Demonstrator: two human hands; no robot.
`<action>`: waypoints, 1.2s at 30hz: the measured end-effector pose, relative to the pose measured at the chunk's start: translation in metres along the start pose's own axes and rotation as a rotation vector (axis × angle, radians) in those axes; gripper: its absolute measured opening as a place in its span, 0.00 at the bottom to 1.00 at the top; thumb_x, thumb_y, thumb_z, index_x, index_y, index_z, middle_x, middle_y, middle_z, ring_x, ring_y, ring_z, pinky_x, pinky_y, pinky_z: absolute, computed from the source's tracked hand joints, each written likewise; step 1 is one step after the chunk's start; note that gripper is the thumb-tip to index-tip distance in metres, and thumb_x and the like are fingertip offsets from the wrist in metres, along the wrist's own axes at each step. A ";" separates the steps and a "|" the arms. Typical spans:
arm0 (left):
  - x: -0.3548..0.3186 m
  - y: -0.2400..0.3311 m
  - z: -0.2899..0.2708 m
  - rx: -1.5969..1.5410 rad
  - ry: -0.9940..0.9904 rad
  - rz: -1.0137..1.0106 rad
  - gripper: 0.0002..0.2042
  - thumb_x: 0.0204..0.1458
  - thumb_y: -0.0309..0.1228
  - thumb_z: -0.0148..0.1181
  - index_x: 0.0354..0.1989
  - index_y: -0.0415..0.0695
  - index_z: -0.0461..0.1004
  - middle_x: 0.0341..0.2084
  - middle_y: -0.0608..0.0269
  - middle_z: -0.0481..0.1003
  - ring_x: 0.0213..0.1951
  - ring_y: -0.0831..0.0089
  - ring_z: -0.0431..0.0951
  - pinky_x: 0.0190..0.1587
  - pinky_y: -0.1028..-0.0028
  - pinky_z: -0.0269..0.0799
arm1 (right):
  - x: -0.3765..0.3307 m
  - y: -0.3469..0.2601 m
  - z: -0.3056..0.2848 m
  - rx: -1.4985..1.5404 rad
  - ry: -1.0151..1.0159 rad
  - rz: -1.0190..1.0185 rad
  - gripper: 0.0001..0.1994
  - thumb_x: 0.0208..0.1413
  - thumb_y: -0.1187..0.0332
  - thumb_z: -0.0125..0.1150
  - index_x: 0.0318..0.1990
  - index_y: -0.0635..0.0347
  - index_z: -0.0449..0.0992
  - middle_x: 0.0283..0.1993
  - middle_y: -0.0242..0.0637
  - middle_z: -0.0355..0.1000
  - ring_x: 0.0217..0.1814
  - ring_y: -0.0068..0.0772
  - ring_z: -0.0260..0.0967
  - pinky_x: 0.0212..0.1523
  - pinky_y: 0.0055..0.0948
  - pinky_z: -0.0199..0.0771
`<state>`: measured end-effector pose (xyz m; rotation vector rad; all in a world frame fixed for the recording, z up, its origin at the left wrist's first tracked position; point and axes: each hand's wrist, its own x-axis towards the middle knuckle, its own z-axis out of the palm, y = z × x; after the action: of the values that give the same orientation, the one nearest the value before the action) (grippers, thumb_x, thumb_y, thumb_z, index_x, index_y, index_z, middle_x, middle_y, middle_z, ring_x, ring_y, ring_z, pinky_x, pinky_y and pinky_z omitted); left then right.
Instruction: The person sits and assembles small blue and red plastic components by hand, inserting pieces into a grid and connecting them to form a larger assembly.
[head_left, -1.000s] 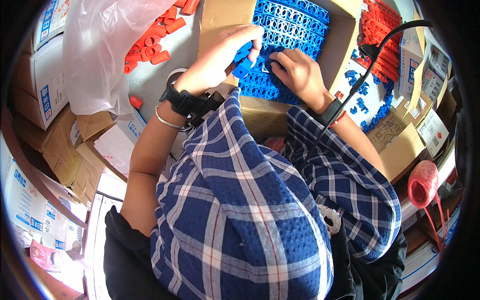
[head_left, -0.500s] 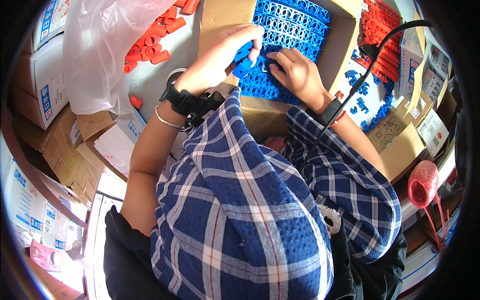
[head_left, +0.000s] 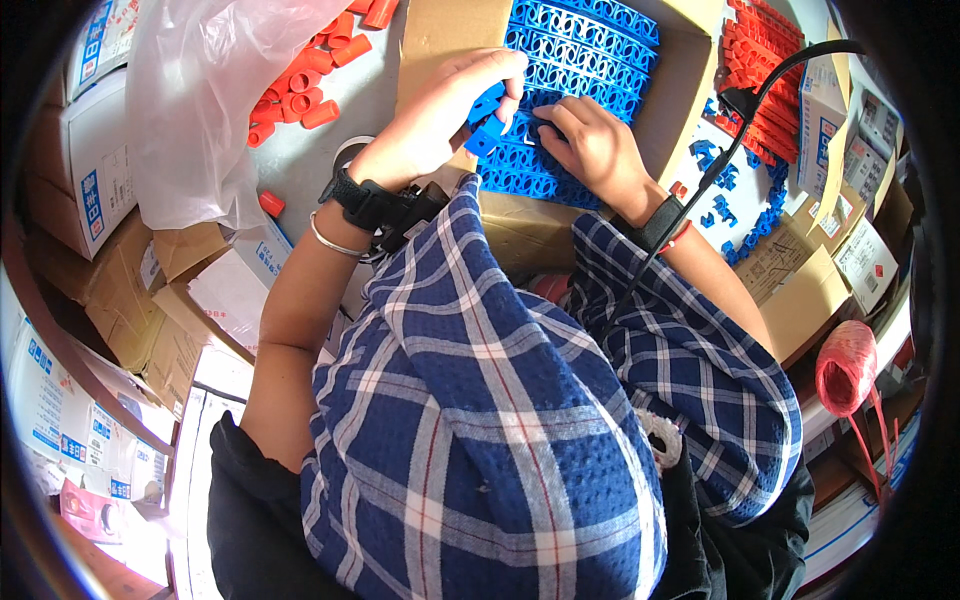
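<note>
While left hand (head_left: 440, 120) pinches small blue clip (head_left: 484, 138) by edge, right hand (head_left: 590, 145) presses flat on blue clip rows (head_left: 570, 60), fingers curled, keeping them steady. Rows lie in cardboard box (head_left: 440, 40) under both hands. Orange tubes (head_left: 310, 90) left of left hand.

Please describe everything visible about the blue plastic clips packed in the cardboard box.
The blue plastic clips look glossy and moulded, each with round openings. They lie flat in tight rows inside the open brown cardboard box. The left hand pinches one loose clip above the rows; the right hand presses its fingers on them.
</note>
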<state>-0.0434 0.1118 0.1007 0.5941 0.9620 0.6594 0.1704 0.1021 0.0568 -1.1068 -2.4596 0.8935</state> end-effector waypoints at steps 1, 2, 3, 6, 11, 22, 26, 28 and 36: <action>0.000 0.000 0.000 0.000 0.000 0.000 0.13 0.63 0.39 0.43 0.28 0.47 0.64 0.19 0.72 0.63 0.20 0.84 0.64 0.20 0.83 0.61 | 0.000 0.000 0.000 0.001 0.006 0.000 0.06 0.50 0.69 0.61 0.36 0.58 0.76 0.31 0.35 0.70 0.34 0.37 0.70 0.35 0.34 0.74; 0.000 0.000 0.000 -0.002 -0.003 0.005 0.13 0.63 0.39 0.42 0.28 0.47 0.64 0.19 0.72 0.63 0.20 0.84 0.64 0.20 0.83 0.61 | 0.000 0.000 0.000 0.002 0.012 0.000 0.06 0.51 0.69 0.61 0.36 0.58 0.76 0.31 0.35 0.70 0.34 0.38 0.70 0.35 0.34 0.74; 0.001 -0.001 0.000 -0.004 -0.005 0.010 0.13 0.63 0.39 0.42 0.28 0.47 0.64 0.19 0.72 0.63 0.20 0.83 0.64 0.20 0.83 0.61 | 0.000 0.000 0.000 0.003 0.012 0.000 0.06 0.51 0.69 0.61 0.36 0.58 0.76 0.31 0.35 0.70 0.34 0.38 0.70 0.35 0.34 0.74; 0.002 -0.004 -0.002 0.016 -0.002 0.042 0.13 0.63 0.39 0.42 0.28 0.47 0.64 0.19 0.72 0.63 0.21 0.83 0.64 0.21 0.83 0.61 | 0.001 0.000 -0.001 -0.014 0.011 -0.017 0.06 0.51 0.69 0.61 0.35 0.58 0.75 0.31 0.36 0.70 0.34 0.38 0.71 0.35 0.34 0.74; 0.001 -0.002 -0.001 0.006 -0.008 -0.002 0.13 0.63 0.39 0.42 0.28 0.47 0.64 0.19 0.72 0.63 0.21 0.83 0.64 0.21 0.83 0.61 | 0.001 0.000 -0.001 -0.022 0.021 -0.027 0.05 0.51 0.69 0.61 0.35 0.58 0.75 0.31 0.36 0.70 0.33 0.38 0.71 0.35 0.33 0.74; 0.000 0.001 -0.001 0.007 -0.015 0.006 0.14 0.63 0.40 0.42 0.28 0.47 0.64 0.19 0.71 0.62 0.19 0.83 0.64 0.19 0.83 0.60 | 0.002 0.000 -0.003 -0.014 -0.001 -0.040 0.05 0.51 0.69 0.61 0.35 0.58 0.75 0.31 0.35 0.70 0.33 0.37 0.71 0.34 0.33 0.74; -0.001 0.002 0.002 0.006 0.013 -0.013 0.14 0.63 0.40 0.42 0.27 0.47 0.64 0.19 0.71 0.63 0.19 0.84 0.64 0.19 0.83 0.60 | 0.003 -0.002 -0.007 -0.001 0.019 0.001 0.09 0.50 0.69 0.62 0.39 0.58 0.75 0.31 0.36 0.70 0.33 0.38 0.71 0.34 0.34 0.74; -0.001 0.003 0.003 0.013 0.012 0.006 0.14 0.63 0.39 0.42 0.27 0.47 0.64 0.19 0.72 0.63 0.19 0.83 0.64 0.19 0.83 0.60 | 0.005 -0.005 -0.012 0.008 0.043 0.002 0.10 0.50 0.68 0.63 0.40 0.58 0.74 0.32 0.36 0.70 0.34 0.38 0.71 0.34 0.34 0.74; -0.002 0.003 0.010 0.054 0.095 -0.006 0.12 0.63 0.36 0.41 0.28 0.46 0.65 0.21 0.71 0.63 0.25 0.85 0.65 0.29 0.81 0.62 | 0.016 -0.032 -0.029 0.271 0.189 -0.151 0.16 0.51 0.65 0.64 0.45 0.61 0.71 0.40 0.41 0.72 0.40 0.43 0.72 0.40 0.32 0.74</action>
<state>-0.0362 0.1105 0.1082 0.6112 1.0731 0.6624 0.1555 0.1099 0.1000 -0.8585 -2.1600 0.9902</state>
